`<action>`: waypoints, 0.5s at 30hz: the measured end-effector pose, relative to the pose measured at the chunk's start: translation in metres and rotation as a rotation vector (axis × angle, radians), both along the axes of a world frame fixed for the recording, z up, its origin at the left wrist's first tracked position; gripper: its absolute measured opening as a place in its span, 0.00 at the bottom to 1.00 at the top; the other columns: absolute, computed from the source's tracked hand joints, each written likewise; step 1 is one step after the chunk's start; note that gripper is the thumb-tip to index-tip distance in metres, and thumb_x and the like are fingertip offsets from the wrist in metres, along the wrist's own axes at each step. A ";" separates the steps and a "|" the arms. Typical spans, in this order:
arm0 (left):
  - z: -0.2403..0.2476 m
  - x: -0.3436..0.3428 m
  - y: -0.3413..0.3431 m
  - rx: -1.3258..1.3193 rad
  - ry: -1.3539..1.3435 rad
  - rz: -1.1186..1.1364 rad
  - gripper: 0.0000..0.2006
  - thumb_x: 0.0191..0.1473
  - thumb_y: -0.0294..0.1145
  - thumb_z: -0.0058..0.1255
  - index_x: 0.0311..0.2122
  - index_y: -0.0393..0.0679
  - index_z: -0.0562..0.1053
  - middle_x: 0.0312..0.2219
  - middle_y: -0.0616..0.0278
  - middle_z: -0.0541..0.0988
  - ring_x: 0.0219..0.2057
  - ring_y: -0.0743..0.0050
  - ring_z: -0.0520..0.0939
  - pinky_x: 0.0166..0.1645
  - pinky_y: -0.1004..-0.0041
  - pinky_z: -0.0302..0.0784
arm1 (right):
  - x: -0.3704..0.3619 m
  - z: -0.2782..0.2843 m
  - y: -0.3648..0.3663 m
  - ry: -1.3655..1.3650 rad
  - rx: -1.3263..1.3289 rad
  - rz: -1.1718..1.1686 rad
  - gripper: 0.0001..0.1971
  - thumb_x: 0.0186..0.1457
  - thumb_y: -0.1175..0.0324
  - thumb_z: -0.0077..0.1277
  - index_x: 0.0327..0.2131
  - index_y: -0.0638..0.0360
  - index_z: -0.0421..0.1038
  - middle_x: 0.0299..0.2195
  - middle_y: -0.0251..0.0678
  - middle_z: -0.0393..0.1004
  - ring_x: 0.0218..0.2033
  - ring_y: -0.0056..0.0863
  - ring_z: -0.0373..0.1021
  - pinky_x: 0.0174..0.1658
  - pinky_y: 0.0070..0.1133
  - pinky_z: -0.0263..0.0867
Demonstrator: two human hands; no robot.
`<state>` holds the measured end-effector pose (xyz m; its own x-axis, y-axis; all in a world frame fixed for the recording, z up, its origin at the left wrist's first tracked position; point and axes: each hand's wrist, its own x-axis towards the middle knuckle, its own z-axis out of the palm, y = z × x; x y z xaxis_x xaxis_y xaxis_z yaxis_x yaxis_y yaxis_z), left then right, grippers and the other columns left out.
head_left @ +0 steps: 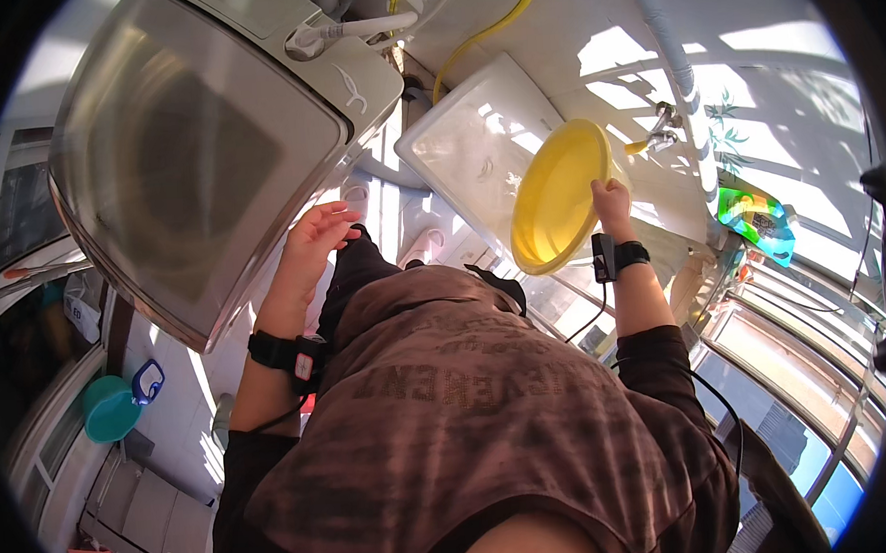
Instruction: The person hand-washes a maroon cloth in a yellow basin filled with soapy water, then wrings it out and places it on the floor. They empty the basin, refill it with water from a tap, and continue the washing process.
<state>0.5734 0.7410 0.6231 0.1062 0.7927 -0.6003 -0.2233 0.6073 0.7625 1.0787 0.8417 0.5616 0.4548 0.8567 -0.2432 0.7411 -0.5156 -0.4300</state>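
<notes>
My right hand (613, 206) grips the rim of a yellow plastic basin (552, 206), fingers wrapped round its right side. The basin is tilted up on edge, its hollow turned toward the left. It overlaps the right part of a white sink (471, 140); whether it touches the sink I cannot tell. My left hand (319, 240) holds nothing, its fingers apart and partly bent. It hovers beside the front edge of a top-loading washing machine (196, 159) with a dark see-through lid.
A metal tap (662, 130) juts from the wall right of the basin, near a vertical pipe (677, 54). A yellow hose (495, 28) runs behind the sink. A colourful packet (758, 222) is at the right. A teal basin (111, 409) lies at lower left.
</notes>
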 end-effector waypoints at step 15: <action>0.007 0.021 0.021 -0.005 0.034 -0.168 0.15 0.55 0.28 0.45 0.49 0.42 0.68 0.43 0.61 0.77 0.40 0.76 0.77 0.44 0.76 0.67 | 0.013 -0.015 -0.012 -0.030 -0.058 -0.158 0.16 0.45 0.58 0.51 0.29 0.64 0.73 0.26 0.48 0.75 0.30 0.40 0.73 0.34 0.31 0.67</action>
